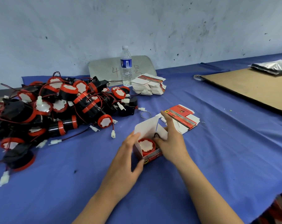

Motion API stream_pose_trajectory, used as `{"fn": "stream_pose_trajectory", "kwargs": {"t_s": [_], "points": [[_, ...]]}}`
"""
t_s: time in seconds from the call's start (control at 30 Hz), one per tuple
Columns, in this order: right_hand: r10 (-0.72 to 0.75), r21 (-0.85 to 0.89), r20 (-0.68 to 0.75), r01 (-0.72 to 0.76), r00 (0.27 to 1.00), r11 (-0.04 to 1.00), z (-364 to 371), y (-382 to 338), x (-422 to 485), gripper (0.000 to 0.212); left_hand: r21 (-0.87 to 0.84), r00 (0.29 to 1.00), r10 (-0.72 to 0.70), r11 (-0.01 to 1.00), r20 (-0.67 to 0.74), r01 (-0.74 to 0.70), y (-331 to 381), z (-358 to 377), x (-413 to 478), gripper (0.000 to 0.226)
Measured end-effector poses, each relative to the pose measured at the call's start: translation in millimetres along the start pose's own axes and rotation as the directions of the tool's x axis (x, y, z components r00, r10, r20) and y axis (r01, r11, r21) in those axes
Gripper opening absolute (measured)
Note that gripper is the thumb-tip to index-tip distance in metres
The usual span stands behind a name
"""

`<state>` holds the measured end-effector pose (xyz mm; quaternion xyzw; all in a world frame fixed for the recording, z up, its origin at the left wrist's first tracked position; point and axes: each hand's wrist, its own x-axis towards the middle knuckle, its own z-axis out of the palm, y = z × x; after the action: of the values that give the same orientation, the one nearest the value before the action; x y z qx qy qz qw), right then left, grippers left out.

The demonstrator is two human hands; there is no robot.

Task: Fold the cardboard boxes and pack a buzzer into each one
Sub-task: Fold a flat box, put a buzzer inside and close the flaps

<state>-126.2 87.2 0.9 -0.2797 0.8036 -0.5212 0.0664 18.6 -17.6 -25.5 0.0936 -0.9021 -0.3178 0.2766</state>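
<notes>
A table covered with blue cloth point(201, 159) stands against a scuffed pale wall point(153, 21).

Near the middle, the left hand point(127, 159) grips the left side of a small red and white box point(150, 156), with the fingers curled round its wall and the thumb on the near corner. The right hand point(172, 143) is at the right side of the box. Its thumb reaches into the opening beside a black wire and its fingers lie rather straight behind the side flap; I cannot tell if it pinches the flap or only pushes.

One buzzer point(146, 145) already sits inside this box, red rim upward, and the top flaps stand open, so I judge that closing is the step in hand.

Just beyond the right hand lie a few flat cartons point(183, 118). Farther away is a stack of flat cartons point(149, 85), next to a water bottle point(126, 65). At the left a big pile of buzzers point(56, 107) waits, so most of the work is left. I see no closed box anywhere.
</notes>
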Motion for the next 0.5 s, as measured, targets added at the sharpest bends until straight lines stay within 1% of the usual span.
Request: {"fn": "stream_pose_trajectory", "kwargs": {"t_s": [0.1, 0.17, 0.2, 0.27, 0.37, 0.43, 0.5], "points": [[0.053, -0.047, 0.01, -0.052, 0.999, 0.998, -1.4, 1.8, 0.7, 0.058, -0.016, 1.0, -0.028, 0.999, -0.007, 0.027, -1.9, 0.5, 0.4, 0.083], [0.039, -0.056, 0.006, -0.038, 0.999, 0.998, -1.7, 1.9, 0.8, 0.041, 0.013, 1.0, -0.004, 1.0, -0.001, 0.004, -4.4, -0.1, 1.1, 0.083], [0.026, -0.072, 0.014, -0.025, 1.0, 0.997, -2.0, 2.1, 0.6, 0.036, 0.028, 1.0, 0.002, 1.0, 0.007, -0.002, -5.1, 0.5, 1.3, 0.084], [0.021, -0.092, 0.055, -0.016, 0.998, 0.996, -2.1, 1.8, -0.4, 0.03, 0.035, 0.999, -0.009, 0.999, 0.035, 0.008, -5.8, 2.1, 1.6, 0.081], [0.018, -0.098, 0.157, -0.003, 0.987, 0.995, -0.9, 1.0, -2.4, 0.024, 0.025, 0.996, -0.037, 0.999, 0.084, 0.035, -5.6, 4.4, 2.8, 0.063], [0.005, -0.082, 0.228, 0.014, 0.974, 0.997, 0.5, -0.2, -3.5, 0.027, 0.002, 0.996, -0.05, 0.999, 0.072, 0.05, -5.6, 3.7, 4.5, 0.051], [0.004, -0.062, 0.249, 0.012, 0.969, 0.998, 0.9, -2.0, -4.3, 0.026, -0.025, 0.997, -0.064, 0.998, 0.046, 0.065, -7.3, 2.3, 5.9, 0.044]]}}
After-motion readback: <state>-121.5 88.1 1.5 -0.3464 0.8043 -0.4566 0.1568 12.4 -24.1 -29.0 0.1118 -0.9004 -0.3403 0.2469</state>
